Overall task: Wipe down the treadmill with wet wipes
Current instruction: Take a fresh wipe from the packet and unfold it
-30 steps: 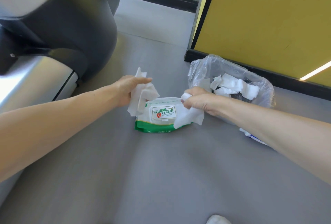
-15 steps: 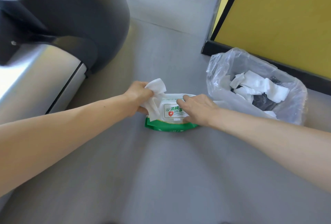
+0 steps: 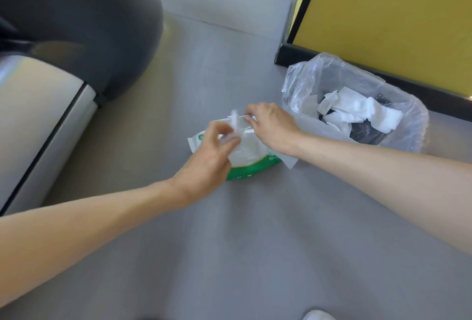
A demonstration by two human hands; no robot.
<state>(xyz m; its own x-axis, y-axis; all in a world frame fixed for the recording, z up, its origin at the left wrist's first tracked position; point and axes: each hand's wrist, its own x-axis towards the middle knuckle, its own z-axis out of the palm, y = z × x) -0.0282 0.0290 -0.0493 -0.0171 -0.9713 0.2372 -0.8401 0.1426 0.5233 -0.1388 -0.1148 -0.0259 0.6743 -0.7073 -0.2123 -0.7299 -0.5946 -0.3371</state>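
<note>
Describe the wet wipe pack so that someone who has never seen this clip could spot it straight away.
Find the yellow wall panel at upper right, with a plastic-lined bin at its foot. Just left of the bin, the wet wipe pack lies on the grey floor, the right hand pinching its top. Alone here, it is a white pouch with a green band.

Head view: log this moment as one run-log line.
step: drawing a wipe | left hand: pinches wipe above wipe pack | right hand: holds lid up | bin: used wipes inside
</note>
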